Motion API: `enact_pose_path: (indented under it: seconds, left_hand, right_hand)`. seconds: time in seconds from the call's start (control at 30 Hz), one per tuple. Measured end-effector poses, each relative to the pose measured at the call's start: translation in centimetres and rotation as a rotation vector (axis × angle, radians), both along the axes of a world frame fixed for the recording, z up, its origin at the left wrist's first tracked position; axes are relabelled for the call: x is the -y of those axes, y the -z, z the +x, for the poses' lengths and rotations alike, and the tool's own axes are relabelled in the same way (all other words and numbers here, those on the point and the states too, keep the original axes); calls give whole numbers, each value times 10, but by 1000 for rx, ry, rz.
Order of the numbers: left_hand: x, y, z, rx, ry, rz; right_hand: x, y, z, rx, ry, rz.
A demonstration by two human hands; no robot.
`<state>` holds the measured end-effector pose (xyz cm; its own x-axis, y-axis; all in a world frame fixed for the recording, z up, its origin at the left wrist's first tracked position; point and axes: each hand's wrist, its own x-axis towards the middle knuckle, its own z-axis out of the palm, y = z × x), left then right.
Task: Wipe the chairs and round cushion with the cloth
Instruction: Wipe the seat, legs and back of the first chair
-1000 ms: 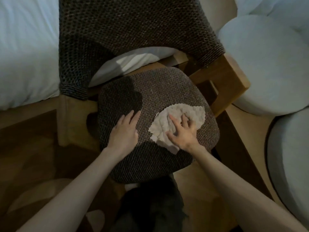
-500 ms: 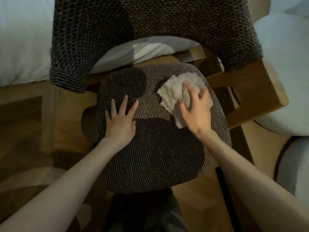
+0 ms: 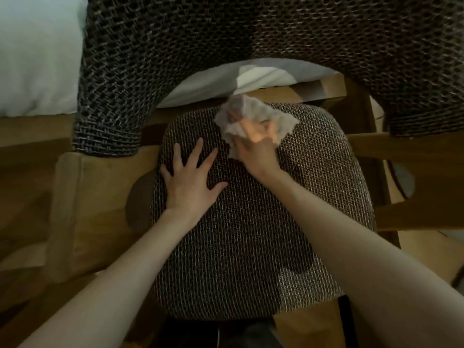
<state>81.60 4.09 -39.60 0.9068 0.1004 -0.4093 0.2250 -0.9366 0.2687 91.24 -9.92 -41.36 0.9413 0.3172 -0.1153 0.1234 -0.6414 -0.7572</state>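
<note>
2 bare hands lay on the seat cushion point(image 3: 251, 234) of a chair point(image 3: 364, 156). The right hand point(image 3: 256, 149) pressed down on the pale, crumpled cloth point(image 3: 278, 119). Its fingers point(image 3: 251, 129) stretched forward over the fabric rather than wrapping round it, though blur softened their outline. The cloth was bunched under and ahead of those fingers, spilled out a little to either side of them, and sat on the weave at the far edge of the cushion.

Just left of that hand, and apart from the cloth, the left hand point(image 3: 190, 184) rested palm down on the cushion with its fingers spread wide, holding nothing. Both forearms ran back from the hands across the brown woven cushion.

Beyond the cloth rose the dark woven backrest point(image 3: 200, 41), which curved round on both sides. White bedding point(image 3: 213, 84) showed through the arched gap beneath it and again further out to the left. The wooden frame point(image 3: 82, 197) flanked the cushion to the left of the resting hand and to the right of the wiping one
</note>
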Motion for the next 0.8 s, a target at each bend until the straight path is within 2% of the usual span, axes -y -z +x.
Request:
enact_pose_path:
  seconds: [0.07, 0.17, 0.23, 0.33, 0.4, 0.47, 0.53, 0.57, 0.63, 0.8]
  left_hand:
    - [1, 1, -2, 14, -4, -13]
    - [1, 0, -4, -1, 13, -13]
    - [1, -1, -3, -23, 20, -9]
    - [7, -4, -4, -48, -3, -6]
    - [13, -6, -8, -53, -18, -13]
    - [19, -7, -15, -53, 4, -16]
    - [24, -6, -26, -52, 68, -4]
    - [27, -5, -33, -51, 107, 4]
    - [32, -3, -46, -54, 177, 19]
    - [37, -1, -77, -60, 289, 15]
  right_hand:
    - [-5, 4, 3, 26, -103, -53]
    - [32, 10, 13, 22, -195, -272]
    - [69, 7, 15, -4, -55, -288]
    - [104, -3, 1, 120, 257, -465]
    - [105, -6, -21, 139, 335, -441]
    - [94, -6, -53, 158, 115, -268]
    - [89, -4, -82, 199, -177, -265]
    - [92, -8, -93, 121, -246, -293]
    - [116, -9, -99, 48, -127, -374]
    - [168, -14, -137, 139, 444, -463]
